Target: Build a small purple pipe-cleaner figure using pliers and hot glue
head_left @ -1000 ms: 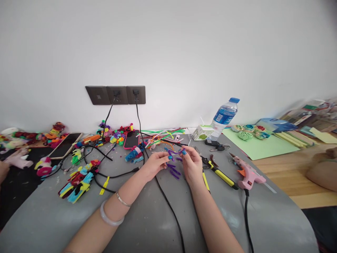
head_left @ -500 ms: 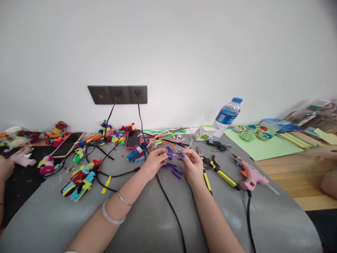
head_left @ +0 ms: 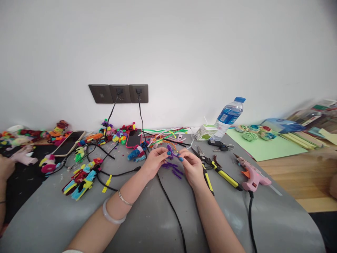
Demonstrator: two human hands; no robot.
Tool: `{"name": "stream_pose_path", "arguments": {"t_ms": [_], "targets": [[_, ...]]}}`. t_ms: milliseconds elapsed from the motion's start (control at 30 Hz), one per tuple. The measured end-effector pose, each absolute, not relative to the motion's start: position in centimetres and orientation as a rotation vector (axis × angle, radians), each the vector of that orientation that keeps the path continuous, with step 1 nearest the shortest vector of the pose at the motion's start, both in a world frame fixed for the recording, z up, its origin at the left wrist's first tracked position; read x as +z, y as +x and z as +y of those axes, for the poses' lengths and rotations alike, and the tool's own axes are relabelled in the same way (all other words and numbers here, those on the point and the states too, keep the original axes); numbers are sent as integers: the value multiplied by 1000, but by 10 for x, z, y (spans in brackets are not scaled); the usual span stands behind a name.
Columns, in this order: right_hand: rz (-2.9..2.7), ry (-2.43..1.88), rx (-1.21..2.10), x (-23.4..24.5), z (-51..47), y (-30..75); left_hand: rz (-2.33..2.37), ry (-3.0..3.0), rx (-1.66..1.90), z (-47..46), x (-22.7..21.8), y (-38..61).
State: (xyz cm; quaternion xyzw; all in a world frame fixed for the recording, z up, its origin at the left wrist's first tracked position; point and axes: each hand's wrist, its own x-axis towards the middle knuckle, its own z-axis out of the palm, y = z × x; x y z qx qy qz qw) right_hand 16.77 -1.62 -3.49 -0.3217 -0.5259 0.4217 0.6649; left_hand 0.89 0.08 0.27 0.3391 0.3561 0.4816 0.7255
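Note:
Both hands meet over the middle of the grey table (head_left: 147, 218). My left hand (head_left: 156, 162) pinches one side of a purple pipe cleaner (head_left: 172, 151) between thumb and forefinger. At its other end my right hand (head_left: 191, 165) has thumb and fingertips closed on it. The pipe cleaner looks bent into a loop near the left fingertips. Short purple pipe cleaner pieces (head_left: 177, 172) lie on the table just below and between the hands. Yellow-and-black pliers (head_left: 226, 178) rest right of my right hand, partly behind it.
A pink glue gun (head_left: 255, 180) lies at the right, its cord running to the front edge. Behind the hands stand a drink carton (head_left: 205, 133) and a tilted water bottle (head_left: 228, 117). Colourful pipe cleaner figures (head_left: 81, 181) and black cables lie left. Another person's hand (head_left: 6, 168) shows far left.
My right hand has moved slightly left toward my left hand, and its fingertips have closed in on the purple pipe cleaner. My left hand stays nearly in place.

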Motion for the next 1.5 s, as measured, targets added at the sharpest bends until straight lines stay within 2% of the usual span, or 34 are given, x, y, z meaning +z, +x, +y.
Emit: {"name": "stream_pose_path", "arguments": {"t_ms": [1000,1500], "targets": [[-1237,-803,997,-28,-19,166,776,912,1170,-1,6,10],[-1192,-840,1115,-32,-20,166,863,1368,1229,23,21,-37]]}}
